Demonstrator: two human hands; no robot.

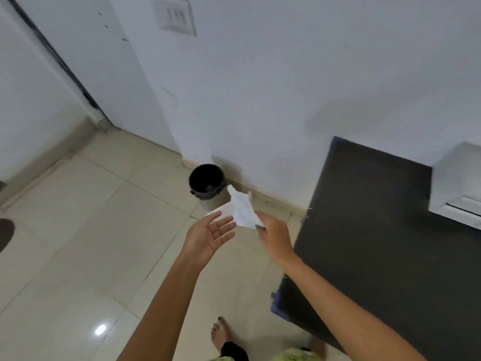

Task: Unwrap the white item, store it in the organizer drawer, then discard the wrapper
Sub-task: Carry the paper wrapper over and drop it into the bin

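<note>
A crumpled white wrapper (pixel 243 210) hangs in the air, pinched at its lower corner by my right hand (pixel 273 234). My left hand (pixel 209 234) is palm up just left of it, fingers spread, with a flat white edge (pixel 220 208) showing beyond the fingertips; I cannot tell if that piece rests on the fingers. A round bin (pixel 208 185) with a black liner stands on the floor by the wall, right behind the wrapper. The organizer drawer is not clearly in view.
A dark table top (pixel 364 230) fills the right side, with a white appliance (pixel 460 183) at its far right edge. Beige floor tiles (pixel 91 243) spread left. A door frame (pixel 57 61) runs up the left. My bare foot (pixel 221 334) is below.
</note>
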